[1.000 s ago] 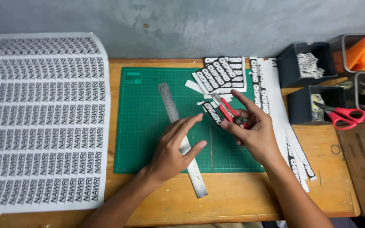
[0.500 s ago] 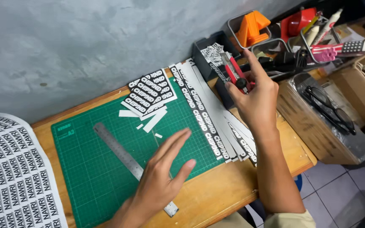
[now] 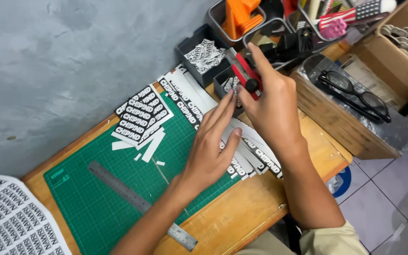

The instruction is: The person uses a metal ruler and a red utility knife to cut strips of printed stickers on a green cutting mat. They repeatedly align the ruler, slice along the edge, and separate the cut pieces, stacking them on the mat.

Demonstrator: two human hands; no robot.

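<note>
— Grip first: right hand (image 3: 272,106) closed around a red and black utility knife (image 3: 245,75), thumb and fingers pinching a small printed label (image 3: 235,89) against its handle.
— Knife's long axis?
— Slanted, upper left to lower right across the head view; far end pointing away toward the dark plastic bin of cut labels (image 3: 203,55), near end buried in the palm.
— Left hand (image 3: 211,148)?
— Spread flat, fingers extended, holding nothing; fingertips reaching up beside the pinched label, palm pressing on long white printed strips (image 3: 256,153).
— Further out?
— Green cutting mat (image 3: 105,198) on the wooden table (image 3: 242,217), steel ruler (image 3: 138,204) lying diagonally across it, small printed label sheet (image 3: 141,114) near the wall. Black eyeglasses (image 3: 352,94) on a cardboard box (image 3: 341,123) at right.
</note>
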